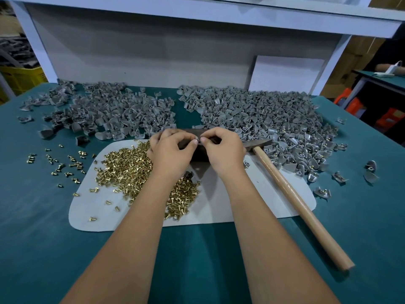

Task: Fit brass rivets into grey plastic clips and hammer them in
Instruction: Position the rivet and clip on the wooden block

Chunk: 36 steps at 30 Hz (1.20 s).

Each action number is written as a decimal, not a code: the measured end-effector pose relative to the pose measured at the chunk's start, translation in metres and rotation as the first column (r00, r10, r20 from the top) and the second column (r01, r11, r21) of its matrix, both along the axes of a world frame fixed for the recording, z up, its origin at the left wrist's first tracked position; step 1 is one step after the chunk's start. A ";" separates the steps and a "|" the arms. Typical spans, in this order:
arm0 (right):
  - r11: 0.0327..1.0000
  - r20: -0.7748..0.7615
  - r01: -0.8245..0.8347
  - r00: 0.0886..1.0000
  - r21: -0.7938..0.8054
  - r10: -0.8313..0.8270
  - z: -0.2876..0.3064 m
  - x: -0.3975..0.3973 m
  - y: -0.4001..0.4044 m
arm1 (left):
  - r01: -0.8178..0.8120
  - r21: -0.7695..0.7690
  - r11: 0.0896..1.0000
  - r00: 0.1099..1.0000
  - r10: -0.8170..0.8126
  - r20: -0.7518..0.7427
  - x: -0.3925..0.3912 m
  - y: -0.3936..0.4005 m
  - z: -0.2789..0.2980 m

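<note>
Pinching a small grey clip (pixel 198 140) between thumbs and forefingers, the left hand (pixel 171 153) and right hand (pixel 223 151) meet above a dark metal block (pixel 198 154) on the white mat (pixel 230 207). Brass rivets (pixel 129 170) are heaped on the mat's left part. A hammer (pixel 291 194) lies to the right, its handle running toward the near edge. Two heaps of grey clips (pixel 258 119) cover the far side of the green surface (pixel 43 238).
</note>
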State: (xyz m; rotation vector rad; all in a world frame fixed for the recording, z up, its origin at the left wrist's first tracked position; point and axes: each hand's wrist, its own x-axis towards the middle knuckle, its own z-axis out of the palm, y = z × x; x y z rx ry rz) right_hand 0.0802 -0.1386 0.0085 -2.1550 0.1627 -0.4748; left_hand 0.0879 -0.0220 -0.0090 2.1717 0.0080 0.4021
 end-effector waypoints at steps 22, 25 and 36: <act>0.927 0.114 -0.080 0.993 0.366 0.041 -0.003 -0.003 -0.003 | 0.011 -0.007 1.000 1.000 -0.011 -0.007 -0.002 -0.001 0.000; 0.932 0.104 -0.080 0.994 0.354 0.045 -0.003 -0.002 -0.003 | 0.015 -0.021 1.000 1.000 -0.015 -0.007 0.000 0.000 0.000; 0.998 0.085 -0.007 0.996 -0.066 0.012 0.000 0.000 0.004 | -0.006 0.017 1.000 1.000 0.006 0.005 -0.001 -0.002 0.000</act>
